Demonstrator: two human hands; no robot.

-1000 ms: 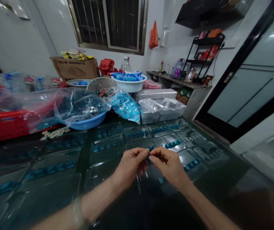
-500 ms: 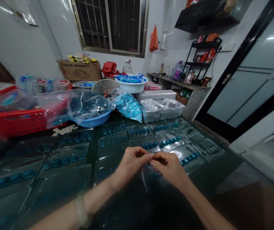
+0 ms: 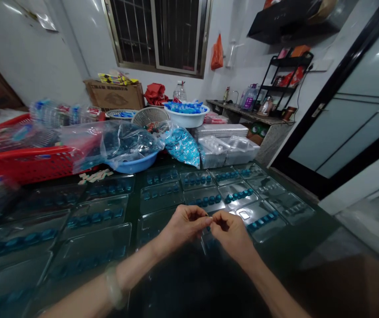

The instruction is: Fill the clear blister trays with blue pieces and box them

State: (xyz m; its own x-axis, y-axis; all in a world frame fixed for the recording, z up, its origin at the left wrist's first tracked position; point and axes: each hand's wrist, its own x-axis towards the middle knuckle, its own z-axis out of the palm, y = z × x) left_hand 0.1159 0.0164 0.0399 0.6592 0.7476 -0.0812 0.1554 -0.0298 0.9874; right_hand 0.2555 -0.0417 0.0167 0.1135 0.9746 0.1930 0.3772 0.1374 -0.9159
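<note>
My left hand (image 3: 189, 223) and my right hand (image 3: 229, 229) meet fingertip to fingertip over the dark green table. Both are closed in a pinch; whatever sits between the fingertips is too small or hidden to make out. A pale bangle (image 3: 112, 285) circles my left wrist. Beneath and around the hands lie rows of clear plastic trays (image 3: 106, 238), many with a line of blue-green pieces (image 3: 98, 216) along one side. One clear tray (image 3: 258, 218) with such pieces lies just right of my right hand. My hands cover part of the trays under them.
A red basket (image 3: 43, 161) with plastic packs stands at the left. Behind the trays are a blue basin (image 3: 136, 164) under a plastic bag, a bag of shiny blue packets (image 3: 183, 145), a white basin (image 3: 187, 118) and stacked clear trays (image 3: 229, 154). Small pale pieces (image 3: 95, 176) lie near the basket.
The view has shifted slightly, so the background sits a little further right. Both hands stay together in a pinch, with the right fingers curled a bit more.
</note>
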